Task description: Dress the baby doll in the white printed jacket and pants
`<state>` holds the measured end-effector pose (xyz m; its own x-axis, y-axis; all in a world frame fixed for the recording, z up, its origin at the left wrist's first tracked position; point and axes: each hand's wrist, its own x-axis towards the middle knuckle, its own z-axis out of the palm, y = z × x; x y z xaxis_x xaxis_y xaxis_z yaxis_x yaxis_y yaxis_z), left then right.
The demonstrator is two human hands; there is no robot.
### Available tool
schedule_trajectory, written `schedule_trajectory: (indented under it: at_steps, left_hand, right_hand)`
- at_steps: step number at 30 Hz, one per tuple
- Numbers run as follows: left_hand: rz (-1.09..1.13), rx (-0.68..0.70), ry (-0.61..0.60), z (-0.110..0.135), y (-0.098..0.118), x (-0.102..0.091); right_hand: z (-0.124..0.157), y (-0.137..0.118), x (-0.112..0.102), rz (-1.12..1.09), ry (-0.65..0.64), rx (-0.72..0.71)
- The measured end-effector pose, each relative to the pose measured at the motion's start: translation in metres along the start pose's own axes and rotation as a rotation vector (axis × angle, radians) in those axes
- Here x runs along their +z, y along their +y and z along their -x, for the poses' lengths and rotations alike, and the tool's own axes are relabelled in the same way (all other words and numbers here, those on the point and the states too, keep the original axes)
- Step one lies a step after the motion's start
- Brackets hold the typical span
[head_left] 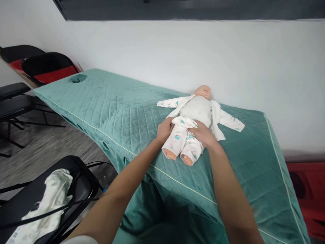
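Note:
A baby doll (202, 91) lies on its back, its head toward the wall and its feet toward me. White printed pants (175, 139) cover its legs, with both feet showing at the cuffs. An open white jacket (216, 117) is on its arms, the front spread to the sides over a pale torso (196, 109). My left hand (165, 129) grips the pants' waistband at the doll's hip on the left. On the other side my right hand (203, 133) has its fingers closed on the waistband, partly hiding the pants.
The doll rests on a green quilted massage bed (122, 105) with a face hole (78, 78) at its far left end. A black chair (73, 166) at lower left holds a crumpled white cloth (54, 193). Folding chairs (49, 66) stand behind; a red object (308, 193) sits at right.

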<state>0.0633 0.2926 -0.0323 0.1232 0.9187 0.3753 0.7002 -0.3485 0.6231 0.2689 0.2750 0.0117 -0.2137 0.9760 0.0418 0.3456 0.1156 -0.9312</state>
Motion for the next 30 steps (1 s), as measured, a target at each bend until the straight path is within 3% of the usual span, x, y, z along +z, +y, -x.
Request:
schedule_trajectory:
  at_steps: [9,15,20,24,26,30]
  left_hand:
    - [-0.108,0.108,-0.006,-0.014,-0.003,0.003]
    - [-0.115,0.143,0.043,-0.004,-0.002,0.000]
    - [0.126,0.150,0.116,0.006,0.000,-0.005]
    - [0.499,0.024,0.195,-0.002,0.004,-0.014]
    - [0.703,-0.058,0.136,-0.020,0.011,-0.021]
    - [0.953,-0.094,-0.187,-0.073,0.037,-0.028]
  right_hand:
    - [0.002,-0.003,0.002,-0.010,0.046,0.043]
    - [0.018,-0.015,-0.020,-0.195,-0.141,0.022]
    - [0.020,-0.006,-0.037,-0.322,-0.056,0.101]
    - [0.017,-0.002,-0.034,-0.344,-0.060,0.054]
    - [0.017,-0.004,-0.032,-0.360,-0.093,0.043]
    - [0.018,-0.010,-0.032,-0.405,-0.183,0.050]
